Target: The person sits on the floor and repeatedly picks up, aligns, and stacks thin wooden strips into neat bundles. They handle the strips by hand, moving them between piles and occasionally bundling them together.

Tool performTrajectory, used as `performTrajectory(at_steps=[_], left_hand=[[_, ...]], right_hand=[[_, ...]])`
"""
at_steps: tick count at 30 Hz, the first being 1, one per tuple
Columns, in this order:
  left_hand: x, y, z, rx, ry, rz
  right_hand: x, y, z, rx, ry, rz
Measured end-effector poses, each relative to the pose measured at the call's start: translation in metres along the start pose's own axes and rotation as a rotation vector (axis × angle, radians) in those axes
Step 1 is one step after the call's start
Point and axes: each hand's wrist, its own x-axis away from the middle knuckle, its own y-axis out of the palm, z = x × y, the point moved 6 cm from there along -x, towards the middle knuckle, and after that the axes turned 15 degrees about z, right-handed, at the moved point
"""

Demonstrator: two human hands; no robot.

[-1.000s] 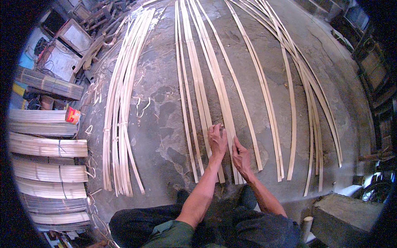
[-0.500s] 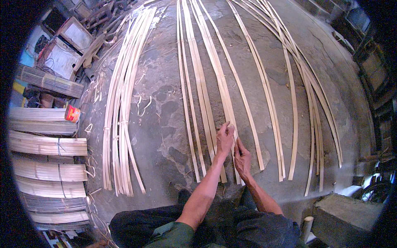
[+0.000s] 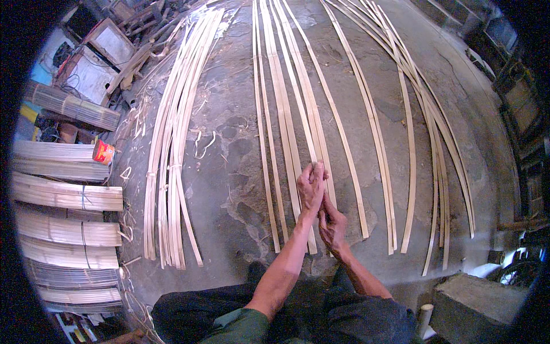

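My left hand point(image 3: 311, 188) is closed, its thumb and fingers pinching a long pale bamboo strip point(image 3: 301, 112) near its close end. Just below and to the right, my right hand point(image 3: 332, 225) is closed at the same strip's end, which the fingers mostly cover. Alongside lies a wider pair of bamboo strips point(image 3: 314, 117), passing partly beneath my hands. More flat strips point(image 3: 282, 103) run lengthwise just left of my left hand, and a single strip point(image 3: 342, 140) lies right of my right hand.
A tied bundle of strips point(image 3: 172, 166) lies on the concrete floor point(image 3: 229, 172) at left. Stacked slat bundles point(image 3: 69, 229) and a red tin point(image 3: 103, 152) line the left edge. Crossing strips point(image 3: 424, 97) spread at right, with a concrete block point(image 3: 481, 301) at lower right.
My left hand has shifted slightly, and my right hand has drawn down and closer under it. The held strip now stands apart from the wider pair beside it.
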Motion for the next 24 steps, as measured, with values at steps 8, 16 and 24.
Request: performTrajectory(at_steps=[8,16,24], left_hand=[[-0.025,-0.037,-0.06,-0.189,-0.106,0.051],[-0.015,-0.017,0.0,-0.086,0.016,0.026],[0.002,0.024,-0.003,-0.122,-0.033,-0.192]], right_hand=[[0.021,0.046,0.034,-0.081,0.341,-0.08],[0.025,0.024,0.028,-0.013,0.15,0.006],[0.005,-0.023,0.02,0.116,0.047,0.1]])
